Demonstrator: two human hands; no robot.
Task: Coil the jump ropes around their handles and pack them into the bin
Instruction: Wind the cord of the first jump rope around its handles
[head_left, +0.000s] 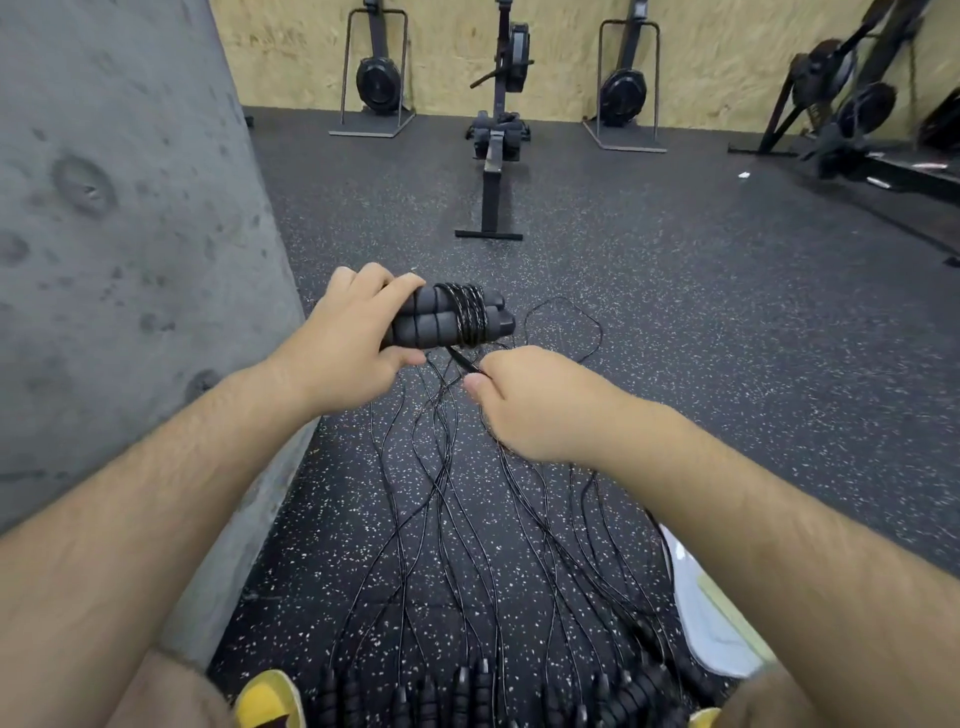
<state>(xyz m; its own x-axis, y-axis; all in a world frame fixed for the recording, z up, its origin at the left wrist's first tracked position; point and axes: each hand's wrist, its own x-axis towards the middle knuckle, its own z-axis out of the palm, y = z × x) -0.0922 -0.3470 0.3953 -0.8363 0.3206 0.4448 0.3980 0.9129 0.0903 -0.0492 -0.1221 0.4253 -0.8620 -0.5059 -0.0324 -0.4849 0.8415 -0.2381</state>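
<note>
Near your feet, loose jump ropes lie on the floor. Your right hand pinches the cord just below the cord-wrapped foam handles, which your left hand grips. Beyond stands a rowing machine.

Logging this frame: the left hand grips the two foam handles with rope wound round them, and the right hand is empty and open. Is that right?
Not quite. The right hand is not empty: it pinches the rope just below the coil. The rest stands: the left hand grips the two foam handles with rope wound round them. The head view shows it.
</note>
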